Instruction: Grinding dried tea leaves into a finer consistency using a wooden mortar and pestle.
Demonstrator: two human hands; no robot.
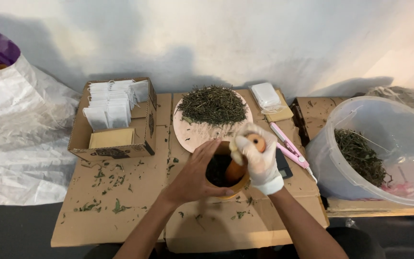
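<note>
Bare left hand (195,175) steadies round wooden mortar (226,184).

Bare left hand (195,175) cupped with fingers curled; gloved right hand (257,156) clenched, forearms converging.

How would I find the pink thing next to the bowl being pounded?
Start at the big see-through plastic bucket on the right. Just left of it, on the brown cardboard sheet, lies the slim pink clamp-shaped tool, beside the gloved right hand. It is the only bright pink, long, thin thing among the dried leaves.
</note>
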